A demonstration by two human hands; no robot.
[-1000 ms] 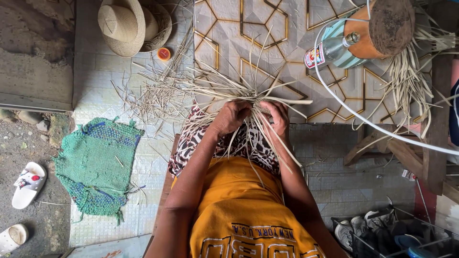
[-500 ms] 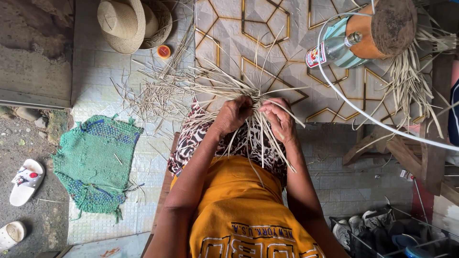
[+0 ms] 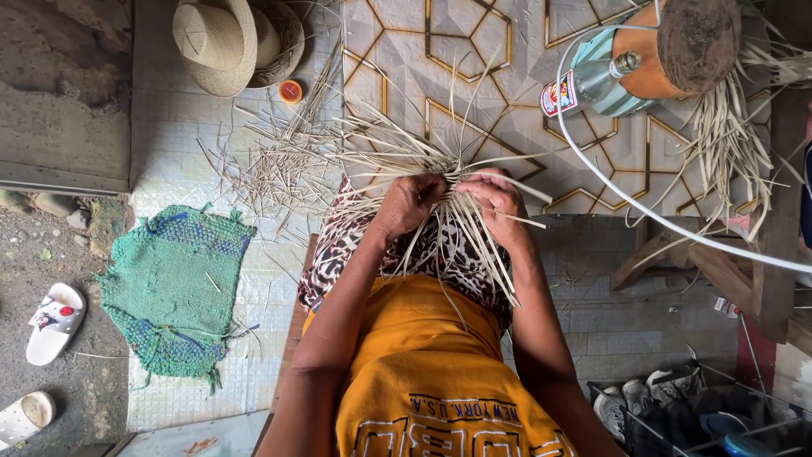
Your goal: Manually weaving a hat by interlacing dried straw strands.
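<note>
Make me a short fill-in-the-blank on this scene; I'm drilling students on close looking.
1. Both hands, left hand and right hand, grip a bundle of pale ____ strips.
2. The mat on the floor is ____ in colour.
3. Beside the woven hat lies a small ____ lid.

Missing words: straw; green; orange

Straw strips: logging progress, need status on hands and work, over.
Left hand and right hand both gripping straw strips over lap. Loose straw on floor beyond. Nothing blocking.

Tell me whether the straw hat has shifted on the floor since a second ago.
No. The straw hat lies at the same spot beside the small orange lid, on the same pale tiles.
</note>
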